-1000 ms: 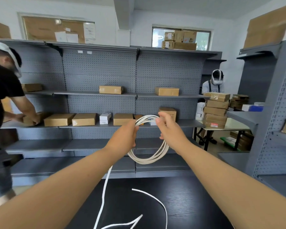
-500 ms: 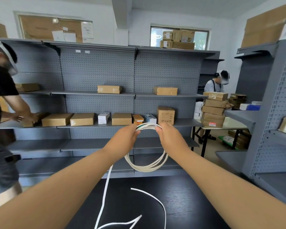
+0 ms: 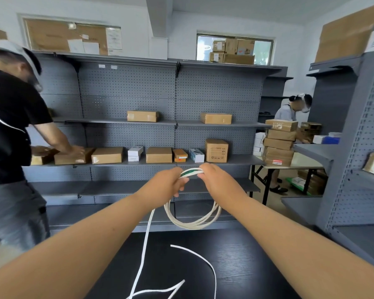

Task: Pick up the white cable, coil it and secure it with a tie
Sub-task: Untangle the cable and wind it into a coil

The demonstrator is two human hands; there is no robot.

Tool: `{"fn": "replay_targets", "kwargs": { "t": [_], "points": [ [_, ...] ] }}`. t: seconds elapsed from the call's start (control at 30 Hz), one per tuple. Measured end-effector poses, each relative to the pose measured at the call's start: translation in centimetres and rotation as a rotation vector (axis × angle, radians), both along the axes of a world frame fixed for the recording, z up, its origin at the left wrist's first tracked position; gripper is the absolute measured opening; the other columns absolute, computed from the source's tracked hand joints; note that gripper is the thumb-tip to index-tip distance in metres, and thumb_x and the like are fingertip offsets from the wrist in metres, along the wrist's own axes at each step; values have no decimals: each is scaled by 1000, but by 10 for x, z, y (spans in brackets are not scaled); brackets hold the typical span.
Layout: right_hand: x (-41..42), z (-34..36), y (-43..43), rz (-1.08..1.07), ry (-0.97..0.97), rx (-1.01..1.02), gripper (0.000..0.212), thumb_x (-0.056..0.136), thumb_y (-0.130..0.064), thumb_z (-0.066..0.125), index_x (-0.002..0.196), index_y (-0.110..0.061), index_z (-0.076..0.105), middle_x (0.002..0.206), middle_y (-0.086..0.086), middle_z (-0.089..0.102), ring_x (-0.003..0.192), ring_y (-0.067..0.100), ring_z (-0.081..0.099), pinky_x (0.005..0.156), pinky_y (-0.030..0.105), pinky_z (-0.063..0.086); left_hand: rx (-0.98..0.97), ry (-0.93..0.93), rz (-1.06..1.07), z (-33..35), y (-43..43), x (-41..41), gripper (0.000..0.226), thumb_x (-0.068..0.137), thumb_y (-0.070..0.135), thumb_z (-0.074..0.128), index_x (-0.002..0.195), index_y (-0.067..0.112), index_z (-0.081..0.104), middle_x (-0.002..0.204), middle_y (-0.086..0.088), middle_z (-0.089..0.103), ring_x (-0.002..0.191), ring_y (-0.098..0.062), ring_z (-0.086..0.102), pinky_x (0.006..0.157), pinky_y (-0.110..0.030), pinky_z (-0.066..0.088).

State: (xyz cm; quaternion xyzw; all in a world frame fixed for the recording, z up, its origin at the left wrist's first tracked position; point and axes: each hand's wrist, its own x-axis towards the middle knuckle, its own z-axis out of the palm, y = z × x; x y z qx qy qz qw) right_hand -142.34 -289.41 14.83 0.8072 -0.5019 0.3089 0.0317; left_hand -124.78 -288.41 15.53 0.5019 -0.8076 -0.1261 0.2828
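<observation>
Little of the writing can be read: the upright carton (image 3: 216, 150) on the grey shelf (image 3: 243, 161) carries printed lines and a row of handling symbols, all too small to make out; a red label (image 3: 277, 162) on the lowest box of the stack further right is just as illegible; the papers pinned to the board (image 3: 52, 35) high on the wall are blurred. The white cable (image 3: 192, 223) is wound into several round loops and held up in the air above the far edge of the black counter (image 3: 246, 266); the left grip (image 3: 164, 186) and right grip (image 3: 218, 180) both curl round the top of the coil, close together; between them a green strip (image 3: 187, 173) shows against the bundled strands. One loose length hangs from under the left grip down to the counter, where more cable lies in open curves.
</observation>
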Motion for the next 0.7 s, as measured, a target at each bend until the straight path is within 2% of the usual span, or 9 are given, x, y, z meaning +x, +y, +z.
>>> {"fn": "replay_targets", "kwargs": {
  "t": [0.13,0.2,0.3,0.4,0.53,0.63,0.7],
  "points": [
    [-4,0,0,-47,-120,8,21,98,-28,34,101,-12,49,87,2,48,78,20,45,64,34,32,93,194,-59,-9,4,5,19,98,28,41,100,13,52,73,7,59,57,-5,56,64,-23,45],
    [-6,0,0,-74,-166,16,23,99,-29,34,100,-13,49,86,2,50,78,20,47,64,34,34,90,211,-60,-11,7,6,20,98,28,39,101,12,52,71,5,59,56,-7,58,62,-21,45],
    [-7,-4,1,-57,-187,31,23,98,-31,35,101,-13,50,90,3,54,80,21,50,65,34,37,11,105,14,-10,8,7,22,99,30,35,98,13,50,64,3,55,52,-10,57,54,-19,41],
    [-8,-5,3,21,-200,76,24,96,-31,40,114,-17,48,107,4,56,91,19,51,74,32,39,-68,-23,73,-5,8,7,22,100,31,33,93,15,47,55,2,50,51,-16,53,49,-21,35],
    [-4,-4,3,33,-50,64,40,95,-35,42,132,-20,36,130,6,46,109,26,52,87,38,43,-94,-143,33,4,8,5,23,100,30,32,87,15,44,61,3,47,49,-18,54,53,-28,40],
    [-2,-6,1,-10,121,20,38,97,-35,37,130,-16,38,127,9,48,102,31,55,79,39,44,-97,-243,12,8,4,5,23,100,31,33,85,17,43,64,2,48,45,-14,50,53,-29,41],
    [-2,-7,0,-37,212,-26,32,98,-35,34,118,-12,43,113,10,53,87,32,56,68,39,43,-118,-305,5,9,2,7,24,99,33,32,90,14,46,66,2,49,46,-14,51,56,-32,42]
  ]
}}
